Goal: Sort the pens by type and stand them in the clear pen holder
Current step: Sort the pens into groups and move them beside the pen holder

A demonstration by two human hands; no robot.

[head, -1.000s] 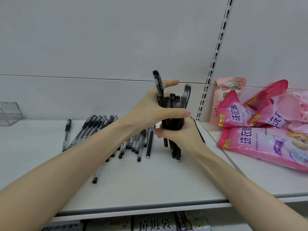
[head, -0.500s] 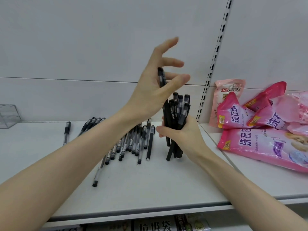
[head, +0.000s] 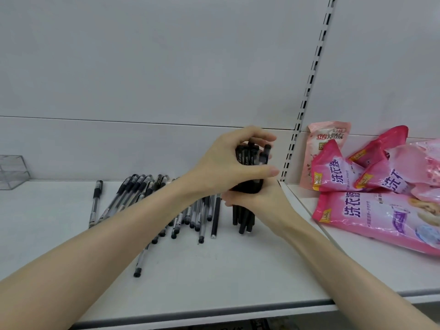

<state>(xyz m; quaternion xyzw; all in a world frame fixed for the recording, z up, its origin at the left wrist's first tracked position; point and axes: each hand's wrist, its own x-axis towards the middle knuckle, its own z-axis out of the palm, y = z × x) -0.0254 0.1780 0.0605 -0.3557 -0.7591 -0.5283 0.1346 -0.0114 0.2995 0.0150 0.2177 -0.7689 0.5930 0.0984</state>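
A bundle of black pens [head: 247, 160] stands upright on the white shelf [head: 214, 270], tips down. My right hand [head: 259, 201] grips the bundle around its middle from the right. My left hand [head: 228, 163] wraps over the upper part and the caps, thumb across the front. To the left, several clear-barrelled black-capped pens [head: 190, 215] lie loose in a row on the shelf, partly hidden by my left forearm. One pen [head: 95, 202] lies apart further left. The clear pen holder [head: 12, 172] stands at the far left edge against the back wall.
Pink detergent pouches [head: 371, 186] are piled on the neighbouring shelf to the right. A slotted metal upright [head: 297, 129] divides the two back panels. The shelf's front edge [head: 214, 310] runs below my arms.
My left hand, raised and pinching a single pen above the bundle half a second ago, has come down and now wraps the top of the bundle. The right hand keeps its grip.
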